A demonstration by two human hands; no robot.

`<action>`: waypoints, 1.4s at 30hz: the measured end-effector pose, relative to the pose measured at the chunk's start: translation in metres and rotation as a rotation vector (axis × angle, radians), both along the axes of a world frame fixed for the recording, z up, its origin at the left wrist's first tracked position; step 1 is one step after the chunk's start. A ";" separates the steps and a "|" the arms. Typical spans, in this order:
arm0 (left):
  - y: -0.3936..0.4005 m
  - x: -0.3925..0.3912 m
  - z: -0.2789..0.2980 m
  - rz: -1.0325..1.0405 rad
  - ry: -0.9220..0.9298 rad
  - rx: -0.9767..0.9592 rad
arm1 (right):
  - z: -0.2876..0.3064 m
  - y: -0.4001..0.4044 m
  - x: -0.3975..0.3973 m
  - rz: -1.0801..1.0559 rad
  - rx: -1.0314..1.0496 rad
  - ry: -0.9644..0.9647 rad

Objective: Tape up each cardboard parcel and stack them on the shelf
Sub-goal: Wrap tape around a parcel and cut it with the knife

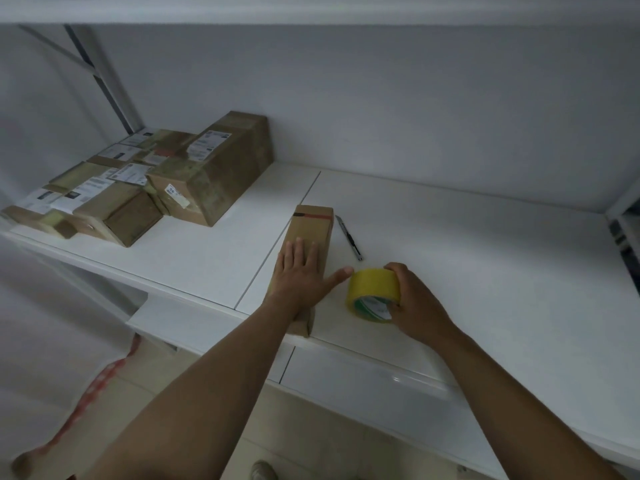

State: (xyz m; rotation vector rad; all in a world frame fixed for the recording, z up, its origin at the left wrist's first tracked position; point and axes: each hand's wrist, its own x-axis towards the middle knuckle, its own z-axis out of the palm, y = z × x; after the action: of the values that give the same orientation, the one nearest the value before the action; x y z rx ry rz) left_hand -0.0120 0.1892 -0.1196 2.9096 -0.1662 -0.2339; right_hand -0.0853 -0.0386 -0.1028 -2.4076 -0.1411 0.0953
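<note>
head view: only camera, looks down at your two hands over a white shelf (450, 237).
box: long narrow cardboard parcel (310, 233) lies flat on the shelf near the front edge, well apart from the stack.
box axis: long axis runs front to back, leaning slightly right at the far end; near end overhangs or sits right at the shelf lip, hard to tell which.
box far end: red and dark tape band across the top there.
left hand: your left hand (299, 275) lies flat on the near half of the box, fingers straight and spread, thumb out toward the roll. Pressing, not gripping.
right hand: your right hand (412, 303) is wrapped round the tape roll (374, 294), fingers over the top, thumb low on the core side.
roll: yellow, stands on its edge on the shelf just right of the box, core facing you.
tape end: can't tell whether a free end is lifted.
knife: cutter (349, 238) lies just right of the box, roughly parallel to it.
stack: taped parcels (138, 181) piled at far left of the shelf.
risk 1: near end is close to the lip; pull tape toward yourself and the box could slide off unless you keep weight on it.
risk 2: flat palm only; a sideways tug may swing the box into the cutter.
risk 3: tape may go on skewed unless you run it along the long axis.
</note>
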 end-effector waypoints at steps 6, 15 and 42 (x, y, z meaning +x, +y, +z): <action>0.000 0.000 0.005 -0.026 0.052 0.018 | 0.032 -0.003 0.006 0.033 -0.090 0.261; -0.003 -0.001 -0.003 -0.004 -0.012 0.044 | 0.069 0.051 0.063 -0.086 -0.020 -0.019; -0.004 -0.008 -0.005 0.009 -0.065 0.059 | 0.029 0.130 0.152 -0.202 -0.505 0.098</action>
State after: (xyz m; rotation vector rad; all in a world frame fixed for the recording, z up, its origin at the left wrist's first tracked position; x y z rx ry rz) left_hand -0.0201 0.1850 -0.1250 2.9779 -0.1591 -0.1445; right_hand 0.0669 0.0913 -0.0743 -2.8960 0.1952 0.1724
